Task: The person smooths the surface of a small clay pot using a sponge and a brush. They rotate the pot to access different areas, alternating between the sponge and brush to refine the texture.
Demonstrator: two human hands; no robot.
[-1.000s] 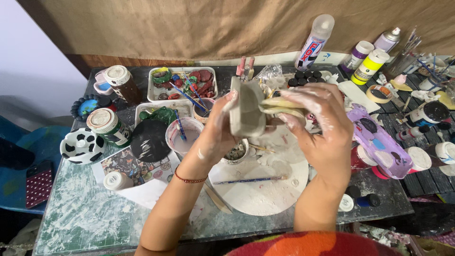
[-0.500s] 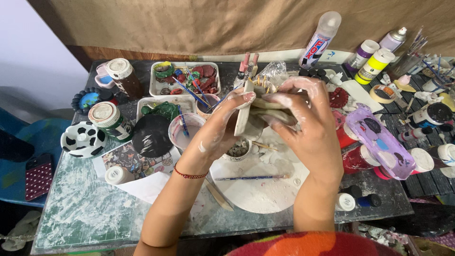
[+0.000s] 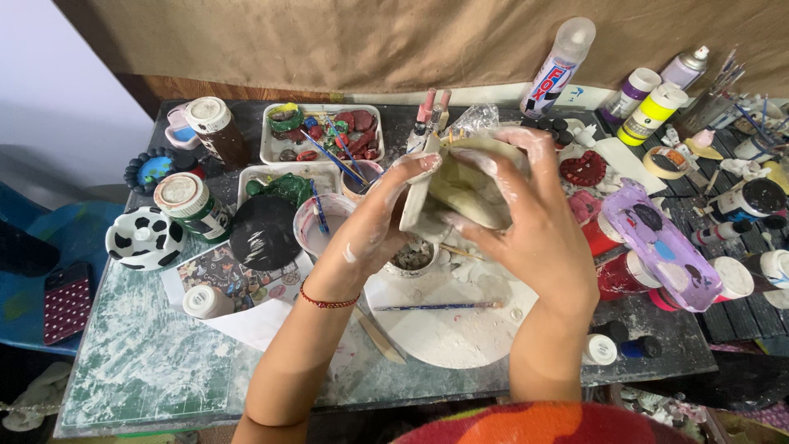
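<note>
Both hands hold one pale clay piece (image 3: 460, 189) above the middle of the table. My left hand (image 3: 380, 220), smeared with white clay, grips its left edge with the fingers pressed to the side. My right hand (image 3: 538, 222) wraps over its right side and top, with the fingers curled into the hollow. A red thread bracelet (image 3: 327, 301) sits on my left wrist. Beneath the hands lies a round white board (image 3: 452, 325) with a thin paintbrush (image 3: 436, 307) across it and a small cup of clay bits (image 3: 411, 256).
White trays of coloured pieces (image 3: 320, 131) stand at the back. Lidded jars (image 3: 187, 201), a black disc (image 3: 265, 233) and a black-and-white spotted dish (image 3: 145, 238) are at left. A purple palette (image 3: 662, 242), paint bottles (image 3: 649, 111) and a spray can (image 3: 559, 70) crowd the right.
The clay piece has been turned in my hands, and my right hand has wrapped further over its top. The hands stayed above the white board.
</note>
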